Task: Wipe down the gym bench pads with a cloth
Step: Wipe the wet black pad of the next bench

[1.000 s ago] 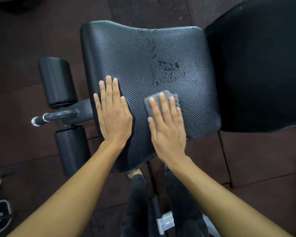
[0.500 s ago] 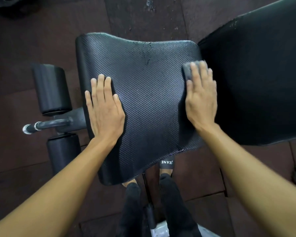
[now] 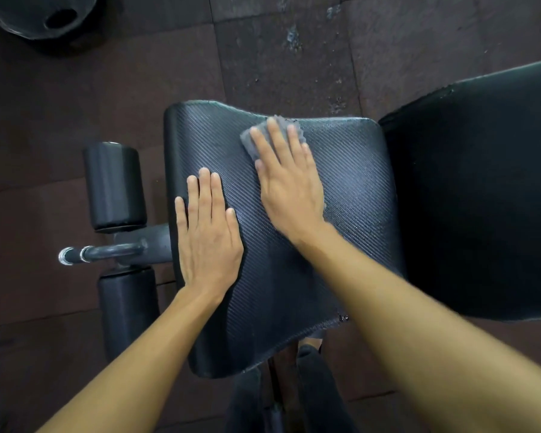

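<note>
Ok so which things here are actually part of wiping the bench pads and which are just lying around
Part of the job:
- grey cloth, pressed flat under the right hand
- textured seat pad, braced by the left hand
- smooth back pad
- two foam roller pads

Just lying about:
- weight plate on the floor, top left
- chrome bar end

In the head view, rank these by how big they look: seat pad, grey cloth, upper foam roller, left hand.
1. seat pad
2. upper foam roller and left hand: look alike, and the hand is nearer the camera, so unranked
3. grey cloth, mostly hidden under the right hand
</note>
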{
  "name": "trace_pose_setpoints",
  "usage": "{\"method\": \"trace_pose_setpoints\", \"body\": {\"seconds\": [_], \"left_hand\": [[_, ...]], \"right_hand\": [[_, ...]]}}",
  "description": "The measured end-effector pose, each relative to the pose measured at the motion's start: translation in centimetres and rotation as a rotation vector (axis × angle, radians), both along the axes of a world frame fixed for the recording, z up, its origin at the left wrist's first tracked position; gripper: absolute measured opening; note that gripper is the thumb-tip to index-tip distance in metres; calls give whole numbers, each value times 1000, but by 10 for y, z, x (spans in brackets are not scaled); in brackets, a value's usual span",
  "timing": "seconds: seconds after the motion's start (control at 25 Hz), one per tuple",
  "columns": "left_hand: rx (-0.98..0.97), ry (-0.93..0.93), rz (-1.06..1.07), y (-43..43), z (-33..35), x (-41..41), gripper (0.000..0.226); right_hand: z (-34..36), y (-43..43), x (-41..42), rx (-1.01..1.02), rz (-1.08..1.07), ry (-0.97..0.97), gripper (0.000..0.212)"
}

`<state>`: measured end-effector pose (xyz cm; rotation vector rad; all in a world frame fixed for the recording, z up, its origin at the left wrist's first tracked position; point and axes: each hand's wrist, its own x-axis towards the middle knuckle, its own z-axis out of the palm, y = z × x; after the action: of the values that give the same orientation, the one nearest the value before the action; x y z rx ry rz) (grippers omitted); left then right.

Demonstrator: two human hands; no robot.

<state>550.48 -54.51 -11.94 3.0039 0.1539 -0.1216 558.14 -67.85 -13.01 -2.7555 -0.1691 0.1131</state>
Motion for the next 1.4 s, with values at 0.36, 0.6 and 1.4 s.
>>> {"method": "trace_pose_setpoints", "body": {"seconds": [0.36,0.6,1.4], "left_hand": [[10,4,8,-2,0,1,57],[-35,2,10,-1,1,1,57],[-14,-4,9,-1,0,0,57]], "right_hand": [[-2,-103,6,16,-415,79,50],[3,-47,-69,-65,-332,42,53],[3,-93,-114,5,-357,20,56]]}}
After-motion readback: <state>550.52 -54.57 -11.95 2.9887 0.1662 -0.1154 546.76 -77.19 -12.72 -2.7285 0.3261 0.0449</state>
